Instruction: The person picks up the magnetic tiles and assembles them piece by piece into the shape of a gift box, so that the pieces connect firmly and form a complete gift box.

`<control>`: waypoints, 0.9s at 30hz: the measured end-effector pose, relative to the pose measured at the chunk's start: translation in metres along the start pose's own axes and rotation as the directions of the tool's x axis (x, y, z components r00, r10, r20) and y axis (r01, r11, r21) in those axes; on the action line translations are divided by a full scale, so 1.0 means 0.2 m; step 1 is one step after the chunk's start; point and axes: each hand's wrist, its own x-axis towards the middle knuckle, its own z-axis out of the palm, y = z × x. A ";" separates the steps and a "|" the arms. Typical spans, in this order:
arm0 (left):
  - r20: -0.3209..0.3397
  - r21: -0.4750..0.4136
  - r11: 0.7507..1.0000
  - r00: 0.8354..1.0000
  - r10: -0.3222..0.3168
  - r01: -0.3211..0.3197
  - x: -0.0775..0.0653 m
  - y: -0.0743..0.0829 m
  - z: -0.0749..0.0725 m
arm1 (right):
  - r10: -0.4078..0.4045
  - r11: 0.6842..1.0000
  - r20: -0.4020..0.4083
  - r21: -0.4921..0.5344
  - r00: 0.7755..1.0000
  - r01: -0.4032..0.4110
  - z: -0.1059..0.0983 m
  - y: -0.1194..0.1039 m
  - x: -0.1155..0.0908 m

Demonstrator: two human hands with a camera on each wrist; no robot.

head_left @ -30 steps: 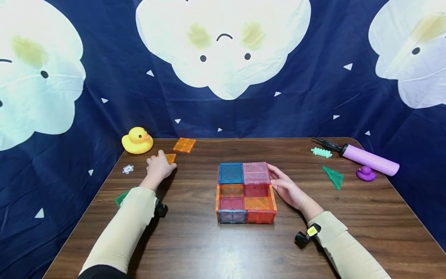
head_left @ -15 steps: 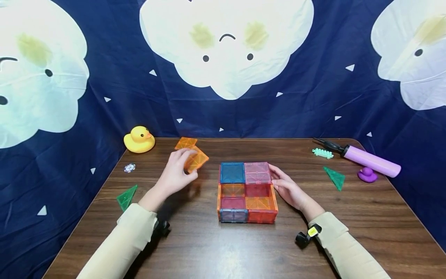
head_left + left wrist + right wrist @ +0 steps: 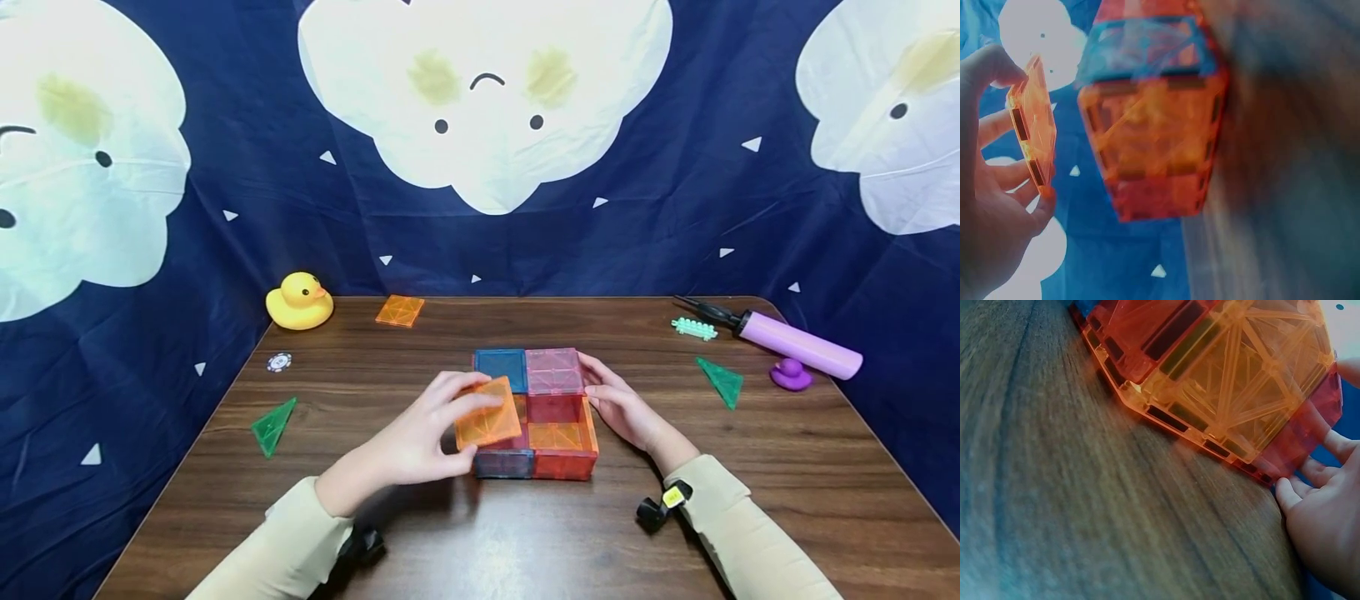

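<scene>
In the head view, my left hand [image 3: 420, 437] pinches an orange square magnetic tile [image 3: 489, 414] by its edges, tilted over the front left of a magnetic-tile box [image 3: 564, 467]. The box's back half is topped by a blue tile [image 3: 500, 370] and a pink tile [image 3: 553, 372]; its front half is uncovered, showing orange and red tiles inside. The left wrist view shows the held tile beside the box's orange side wall [image 3: 1154, 128]. My right hand [image 3: 626, 408] holds the box's back right corner, with fingertips around the red tile [image 3: 1300, 440] in the right wrist view.
Another orange tile [image 3: 400, 311] lies at the back left near a yellow rubber duck [image 3: 300, 302], a chip [image 3: 279, 362] and a green triangle tile [image 3: 273, 427]. At right are a second green triangle [image 3: 721, 382], purple duck [image 3: 791, 375], mint toy [image 3: 693, 328] and lilac pump [image 3: 798, 343].
My left hand has picked up the nearer orange tile from the back left and carried it right and forward to the box. My right hand has stayed at the box's corner.
</scene>
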 end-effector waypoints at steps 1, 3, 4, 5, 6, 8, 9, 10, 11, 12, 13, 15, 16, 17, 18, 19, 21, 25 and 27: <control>0.014 -0.001 1.000 1.000 0.007 -0.007 0.00 0.00 0.01 | 0.003 1.000 0.003 -0.003 1.000 -0.003 0.00 0.00 0.00; 0.046 -0.010 1.000 0.999 0.016 -0.016 0.01 0.01 0.04 | 0.011 1.000 0.004 -0.009 1.000 -0.011 0.00 0.00 0.00; 0.056 -0.010 1.000 0.998 0.024 -0.023 0.01 0.00 0.05 | 0.014 1.000 0.002 -0.009 1.000 -0.014 0.00 0.00 0.00; 0.065 -0.012 0.999 0.997 0.031 -0.030 0.02 0.00 0.06 | 0.016 1.000 0.000 -0.009 1.000 -0.016 0.00 0.00 0.00; 0.072 -0.012 0.999 0.997 0.037 -0.037 0.03 0.00 0.07 | 0.017 1.000 0.000 -0.010 1.000 -0.017 0.00 0.00 0.00; 0.086 -0.026 0.999 0.995 0.049 -0.047 0.04 -0.01 0.08 | 0.019 1.000 -0.003 -0.010 1.000 -0.019 0.00 0.00 0.00; 0.090 -0.029 0.998 0.994 0.055 -0.052 0.05 -0.02 0.08 | 0.020 1.000 -0.003 -0.010 1.000 -0.020 0.00 0.00 0.00; 0.091 -0.031 0.998 0.994 0.063 -0.060 0.05 -0.02 0.09 | 0.021 1.000 -0.003 -0.012 1.000 -0.021 0.00 0.00 0.00; 0.093 -0.039 0.997 0.994 0.064 -0.061 0.06 -0.02 0.09 | 0.023 1.000 -0.002 -0.015 1.000 -0.023 0.00 0.00 0.00; 0.097 -0.046 0.997 0.993 0.065 -0.061 0.06 -0.03 0.10 | 0.023 1.000 -0.001 -0.016 1.000 -0.023 0.00 0.00 0.00; 0.099 -0.051 0.997 0.993 0.066 -0.061 0.07 -0.03 0.10 | 0.023 1.000 -0.001 -0.017 1.000 -0.023 0.00 0.00 0.00; 0.106 -0.057 0.997 0.992 0.062 -0.057 0.07 -0.04 0.10 | 0.020 1.000 0.001 -0.019 1.000 -0.020 0.00 0.00 0.00; 0.110 -0.060 0.997 0.992 0.060 -0.053 0.07 -0.04 0.10 | 0.019 1.000 0.002 -0.020 1.000 -0.019 0.00 0.00 0.00; 0.114 -0.063 0.997 0.992 0.057 -0.050 0.07 -0.05 0.11 | 0.019 1.000 0.002 -0.022 1.000 -0.019 0.00 0.00 0.00; 0.120 -0.065 0.997 0.991 0.054 -0.046 0.07 -0.05 0.11 | 0.019 1.000 0.001 -0.023 1.000 -0.019 0.00 0.00 0.01; 0.123 -0.067 0.997 0.991 0.052 -0.044 0.07 -0.06 0.11 | 0.018 1.000 0.002 -0.024 1.000 -0.018 0.00 0.00 0.01; 0.127 -0.072 0.997 0.991 0.051 -0.042 0.07 -0.07 0.11 | 0.010 1.000 0.007 -0.022 1.000 -0.010 0.00 0.00 0.01; 0.118 -0.081 0.995 0.991 0.061 -0.052 0.06 -0.08 0.12 | -0.010 1.000 0.017 -0.006 1.000 0.010 0.00 0.00 0.01; 0.115 -0.088 0.995 0.991 0.064 -0.054 0.06 -0.09 0.13 | -0.015 1.000 0.017 0.000 1.000 0.015 0.00 0.01 0.01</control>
